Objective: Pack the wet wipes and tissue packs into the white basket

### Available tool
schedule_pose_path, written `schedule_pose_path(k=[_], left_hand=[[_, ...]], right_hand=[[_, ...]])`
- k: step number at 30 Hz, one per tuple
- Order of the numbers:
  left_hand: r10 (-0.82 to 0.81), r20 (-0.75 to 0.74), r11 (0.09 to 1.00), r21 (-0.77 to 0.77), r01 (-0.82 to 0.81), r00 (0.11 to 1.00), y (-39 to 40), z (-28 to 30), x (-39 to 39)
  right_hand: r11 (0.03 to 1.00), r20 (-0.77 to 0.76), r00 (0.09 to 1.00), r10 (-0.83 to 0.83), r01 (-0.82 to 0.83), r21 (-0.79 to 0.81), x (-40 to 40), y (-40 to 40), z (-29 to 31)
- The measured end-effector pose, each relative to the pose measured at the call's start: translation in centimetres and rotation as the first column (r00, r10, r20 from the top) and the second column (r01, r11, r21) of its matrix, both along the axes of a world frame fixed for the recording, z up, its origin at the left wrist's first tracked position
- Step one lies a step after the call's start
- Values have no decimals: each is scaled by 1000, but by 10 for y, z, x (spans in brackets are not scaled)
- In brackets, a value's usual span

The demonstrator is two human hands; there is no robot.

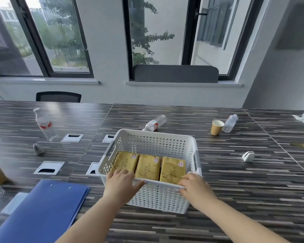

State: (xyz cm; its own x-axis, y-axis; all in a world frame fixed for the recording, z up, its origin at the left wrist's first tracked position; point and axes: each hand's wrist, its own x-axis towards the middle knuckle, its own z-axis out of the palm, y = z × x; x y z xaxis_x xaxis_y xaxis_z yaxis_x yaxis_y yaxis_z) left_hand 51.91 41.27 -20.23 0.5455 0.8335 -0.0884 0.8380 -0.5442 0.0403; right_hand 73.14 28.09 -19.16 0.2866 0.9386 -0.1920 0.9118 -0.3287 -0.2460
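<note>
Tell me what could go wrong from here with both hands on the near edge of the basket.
1. Both hands, left hand and right hand, hold only the near rim of the white basket; lifting from that edge might tip it, sliding the three yellow packs.
2. Pushing it forward could knock the lying water bottle just behind it.
3. Pulling it back left might catch the blue folder.
</note>
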Motion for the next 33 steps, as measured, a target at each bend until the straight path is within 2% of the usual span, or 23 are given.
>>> schedule_pose_path(k=[9,16,21,28,33], left_hand=[[11,32,1000,-28,-10,999,13,2,15],[47,-9,996,-69,-48,999,31,2,28],[92,40,995,-35,-90,995,28,-1,40],[89,66,996,-2,-89,994,25,-5,44],[82,20,995,-62,-80,996,22,4,42]], right_hand=[[1000,33,999,14,-14,12,16,17,-4],[999,24,1000,18,-18,35,34,41,-7],[1000,26,999,31,-31,0,51,49,-6],[999,-2,999,41,-41,31,57,50,-6],[998,41,998,49,-47,-47,53,46,2]])
